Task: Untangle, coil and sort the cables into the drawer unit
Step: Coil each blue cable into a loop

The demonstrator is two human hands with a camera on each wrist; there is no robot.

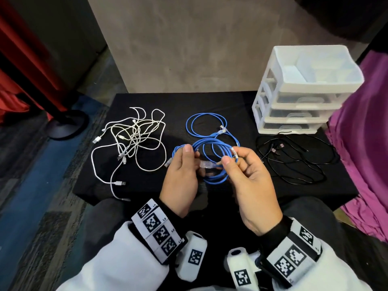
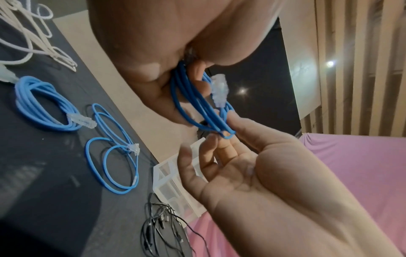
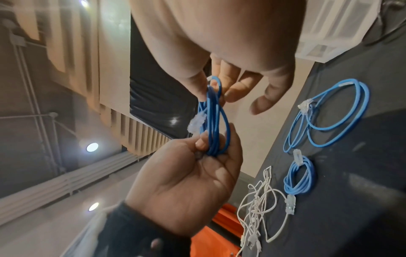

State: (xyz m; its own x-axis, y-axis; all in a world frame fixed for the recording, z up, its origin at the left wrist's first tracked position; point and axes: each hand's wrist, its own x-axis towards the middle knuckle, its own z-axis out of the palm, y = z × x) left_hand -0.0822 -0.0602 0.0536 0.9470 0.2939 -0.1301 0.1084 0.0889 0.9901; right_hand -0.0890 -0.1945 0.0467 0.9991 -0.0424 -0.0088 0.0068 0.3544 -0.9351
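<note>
Left hand [image 1: 180, 179]: held above the near edge of the worktop, thumb and fingers [image 2: 197, 69] curled around one side of a blue cable coil.
Right hand [image 1: 249, 185]: level with the left, thumb and forefinger pinching the opposite side of the same coil; the other fingers [image 3: 263, 100] hang loosely spread.
Held coil [image 1: 214, 160]: several blue loops raised between the two hands, with a clear plug [image 2: 219, 90] lying loose across the loops, apparently not tucked in.
Risk, held coil: the springy loops look likely to fan open if either grip eases, and the loose plug could swing and snag a neighbouring cable.
Small blue coil [image 3: 299, 177]: resting on the worktop [image 1: 147, 192], just beyond the left hand.
Loose blue cable [image 1: 207, 124]: lying in wide, open rings further back, its plugs beside it.
White cables [image 1: 130, 143]: a knotted heap to the left; pulling one end would probably tighten the knot.
Black cables [image 1: 294, 160]: a thin tangle to the right, hard to see against the dark worktop, one strand trailing to the lowest drawer.
Drawer unit [image 1: 302, 89]: at the far right corner, three drawers all appearing closed, so one must be opened while a hand guards the coil.
</note>
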